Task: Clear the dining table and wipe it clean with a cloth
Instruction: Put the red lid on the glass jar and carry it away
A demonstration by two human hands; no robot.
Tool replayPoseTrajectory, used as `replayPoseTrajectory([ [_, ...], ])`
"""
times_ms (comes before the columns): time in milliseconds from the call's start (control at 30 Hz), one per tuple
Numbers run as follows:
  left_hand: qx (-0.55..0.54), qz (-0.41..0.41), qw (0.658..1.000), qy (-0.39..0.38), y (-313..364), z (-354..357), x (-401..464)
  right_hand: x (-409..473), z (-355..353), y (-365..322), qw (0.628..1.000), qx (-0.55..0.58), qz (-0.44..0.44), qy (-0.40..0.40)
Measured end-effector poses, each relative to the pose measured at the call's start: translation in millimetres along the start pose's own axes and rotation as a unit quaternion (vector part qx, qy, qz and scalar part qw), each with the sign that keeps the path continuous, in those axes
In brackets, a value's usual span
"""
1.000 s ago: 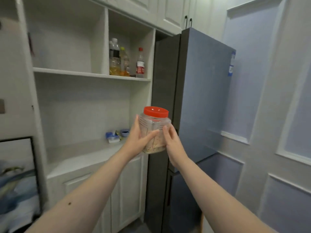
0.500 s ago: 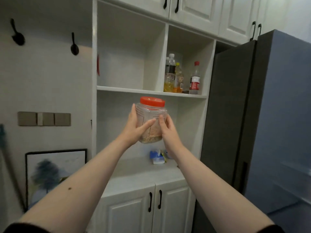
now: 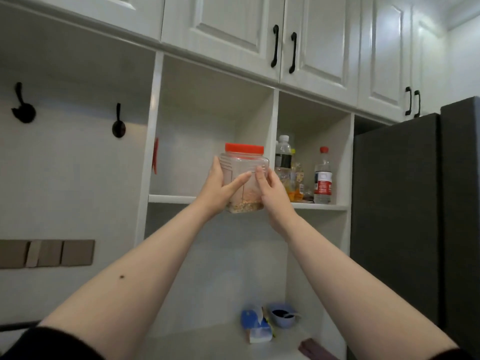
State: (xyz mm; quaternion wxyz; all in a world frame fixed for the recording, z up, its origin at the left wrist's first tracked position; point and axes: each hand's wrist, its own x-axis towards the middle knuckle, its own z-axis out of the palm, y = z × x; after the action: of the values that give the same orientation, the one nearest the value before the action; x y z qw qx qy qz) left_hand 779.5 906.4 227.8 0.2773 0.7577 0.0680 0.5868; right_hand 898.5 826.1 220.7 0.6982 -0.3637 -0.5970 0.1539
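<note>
A clear plastic jar (image 3: 242,167) with a red screw lid and a little grain at its bottom is raised in front of the white shelf unit. My left hand (image 3: 217,188) grips its left side and my right hand (image 3: 272,192) grips its right side. The jar's base hangs level with the front edge of the middle shelf (image 3: 171,199), before the left open compartment. The dining table and any cloth are out of view.
Bottles (image 3: 322,175) stand in the right compartment. A lower counter (image 3: 207,341) carries a blue packet (image 3: 255,324) and a small blue bowl (image 3: 283,314). A dark fridge (image 3: 405,203) stands at the right, two wall hooks (image 3: 118,122) hang at the left, white cabinet doors above.
The view has swung left and tilted up from the fridge to the shelves. Both hands have lifted the jar up to the level of the middle shelf.
</note>
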Motion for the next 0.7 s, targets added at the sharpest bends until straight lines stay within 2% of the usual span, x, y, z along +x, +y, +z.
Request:
replayPoseTrajectory([
  [200,0.059,0.005,0.998,0.021,-32,9,61,66,-14,15,1.0,-0.008,-0.013,-0.015],
  [467,0.101,-0.024,0.994,0.034,-92,30,102,127,-30,66,0.999,-0.031,0.027,-0.018],
  [700,0.122,-0.101,0.987,0.034,-134,28,118,151,-31,111,0.999,-0.037,0.033,-0.021],
])
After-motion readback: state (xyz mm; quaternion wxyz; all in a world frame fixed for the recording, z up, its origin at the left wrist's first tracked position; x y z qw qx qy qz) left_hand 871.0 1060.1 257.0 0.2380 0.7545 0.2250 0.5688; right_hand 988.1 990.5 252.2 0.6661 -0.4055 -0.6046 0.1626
